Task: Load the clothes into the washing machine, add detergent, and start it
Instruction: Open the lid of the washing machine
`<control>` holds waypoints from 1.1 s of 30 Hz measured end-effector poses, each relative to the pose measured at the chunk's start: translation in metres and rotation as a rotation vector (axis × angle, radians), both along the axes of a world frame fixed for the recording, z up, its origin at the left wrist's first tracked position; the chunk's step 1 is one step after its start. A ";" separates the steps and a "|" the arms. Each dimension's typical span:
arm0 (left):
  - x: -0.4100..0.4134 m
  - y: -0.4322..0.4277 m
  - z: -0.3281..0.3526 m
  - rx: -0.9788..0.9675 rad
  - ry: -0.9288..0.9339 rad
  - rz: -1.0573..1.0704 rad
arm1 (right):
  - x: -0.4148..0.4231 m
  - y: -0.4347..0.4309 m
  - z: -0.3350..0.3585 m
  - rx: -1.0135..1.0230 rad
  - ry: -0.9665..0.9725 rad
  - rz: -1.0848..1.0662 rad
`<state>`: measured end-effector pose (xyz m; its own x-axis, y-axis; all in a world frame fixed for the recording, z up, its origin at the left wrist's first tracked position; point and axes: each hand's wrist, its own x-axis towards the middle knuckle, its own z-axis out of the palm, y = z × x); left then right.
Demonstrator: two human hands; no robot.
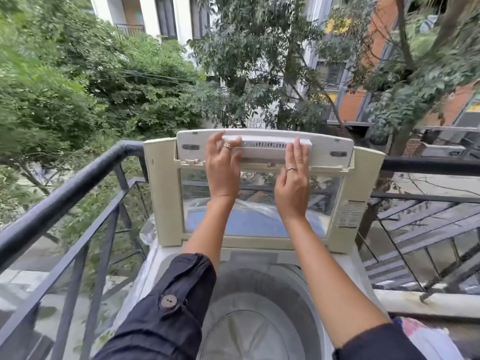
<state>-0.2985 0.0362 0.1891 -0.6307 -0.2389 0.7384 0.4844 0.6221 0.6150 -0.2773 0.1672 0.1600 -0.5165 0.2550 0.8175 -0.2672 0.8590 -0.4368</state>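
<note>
A top-loading washing machine point(155, 271) stands on a balcony with its cream lid point(163, 193) raised upright. The lid has a clear window and a white handle strip point(267, 146) along its top edge. My left hand point(223, 167) lies flat against the lid's upper part, fingertips on the left end of the handle strip. My right hand point(293, 178) lies flat beside it, fingers straight on the strip's right end. Below my forearms the grey drum point(259, 320) is open, and no clothes show inside it. A piece of patterned cloth point(426, 339) shows at the bottom right corner.
A black metal railing point(65, 196) runs along the left and continues behind the machine on the right point(428, 166). Beyond it are trees, buildings and a street far below. Clear plastic wrap point(149, 229) hangs around the machine's back left.
</note>
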 end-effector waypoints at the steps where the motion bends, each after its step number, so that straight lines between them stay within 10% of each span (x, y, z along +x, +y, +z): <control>1: -0.002 0.000 0.001 0.004 -0.007 0.010 | 0.000 0.000 -0.004 0.001 -0.011 -0.001; 33: 0.071 0.025 -0.023 -0.029 -0.268 0.084 | 0.061 0.009 0.001 0.026 -0.350 0.158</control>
<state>-0.2272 0.0617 0.1657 -0.7834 -0.2795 0.5551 0.2529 0.6726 0.6955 -0.2164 0.1763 0.1614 -0.7964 0.1315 0.5902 -0.2357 0.8314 -0.5032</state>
